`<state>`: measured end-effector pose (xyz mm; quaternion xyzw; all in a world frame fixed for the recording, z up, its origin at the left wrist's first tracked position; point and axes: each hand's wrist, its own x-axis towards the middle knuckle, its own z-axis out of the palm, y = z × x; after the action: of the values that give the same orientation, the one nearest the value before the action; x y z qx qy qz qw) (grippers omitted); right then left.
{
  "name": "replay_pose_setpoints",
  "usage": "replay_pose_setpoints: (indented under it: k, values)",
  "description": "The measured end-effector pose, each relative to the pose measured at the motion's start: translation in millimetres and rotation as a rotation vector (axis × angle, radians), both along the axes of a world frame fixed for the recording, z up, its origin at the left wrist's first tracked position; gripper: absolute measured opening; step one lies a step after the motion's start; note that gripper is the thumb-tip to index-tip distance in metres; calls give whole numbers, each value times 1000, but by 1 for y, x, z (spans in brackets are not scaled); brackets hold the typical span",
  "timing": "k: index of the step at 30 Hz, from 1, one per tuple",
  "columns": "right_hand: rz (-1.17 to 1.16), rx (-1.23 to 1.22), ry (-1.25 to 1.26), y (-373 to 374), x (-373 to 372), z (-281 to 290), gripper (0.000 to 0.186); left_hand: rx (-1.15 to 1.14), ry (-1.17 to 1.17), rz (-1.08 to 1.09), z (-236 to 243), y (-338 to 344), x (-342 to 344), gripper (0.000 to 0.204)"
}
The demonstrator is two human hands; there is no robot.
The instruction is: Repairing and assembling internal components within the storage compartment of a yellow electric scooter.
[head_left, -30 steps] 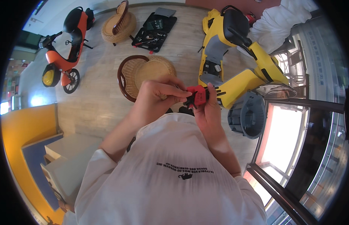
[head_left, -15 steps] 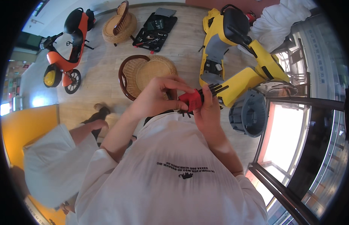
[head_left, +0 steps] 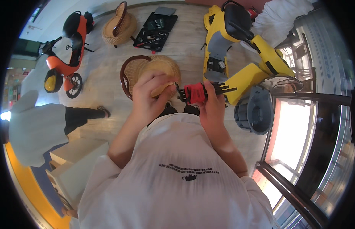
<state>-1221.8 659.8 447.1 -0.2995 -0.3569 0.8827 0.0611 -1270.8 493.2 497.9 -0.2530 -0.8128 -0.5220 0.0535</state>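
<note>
Both bare forearms rose from short white sleeves at the near edge and converged toward the middle of the view. The left hand (head_left: 150, 97) was raised with its back toward the camera, fingers curled loosely and the fingertips bent toward the right, not visibly closed around anything. The right hand (head_left: 211, 105) sat just beside it, slightly to the right, its fingers and thumb wrapped firmly in a grip, wrist straight.

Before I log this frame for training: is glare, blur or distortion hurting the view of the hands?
Head view: the hands and red hex key set are sharp; the window at lower right is blown out white; floorboards bend toward the dark fisheye rim; the person at left is slightly soft.
</note>
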Motion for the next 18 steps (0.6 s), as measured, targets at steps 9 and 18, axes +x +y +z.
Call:
replay_pose_setpoints:
  k: [9,18]
  values:
    - [-30,65,-97,-9,0,-5,18,-271,346,-137,-43,7,15,21]
    - [-53,159,-193,-23,0,-38,17,-301,268,8,-94,-6,33,13]
